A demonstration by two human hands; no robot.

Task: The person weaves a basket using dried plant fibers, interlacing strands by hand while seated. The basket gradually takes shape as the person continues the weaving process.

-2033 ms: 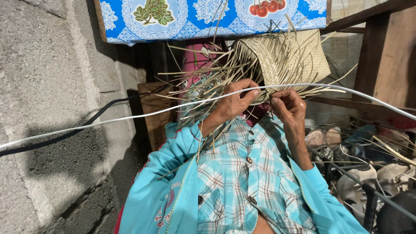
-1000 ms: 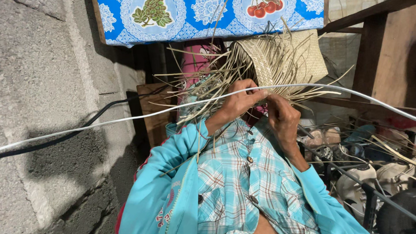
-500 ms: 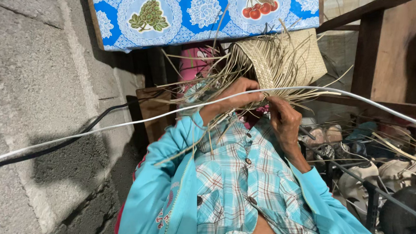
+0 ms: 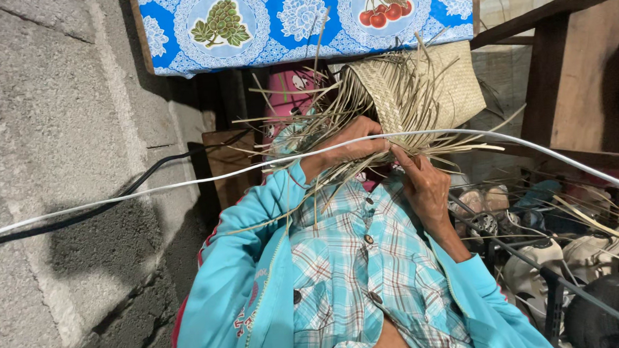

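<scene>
Both arms bent, raised in front of chest, turquoise sleeves to wrists. Left hand (image 4: 354, 145) w/ knuckles up, fingers curled shut in a grip. Right hand (image 4: 423, 182) just beside it, slightly lower, index finger stretched up-left, other fingers loosely bent.

Dry, matt woven straw mat (image 4: 418, 83); rough grey concrete wall (image 4: 55, 173); glossy patterned oilcloth (image 4: 301, 15); soft checked cotton shirt (image 4: 357, 270).
</scene>
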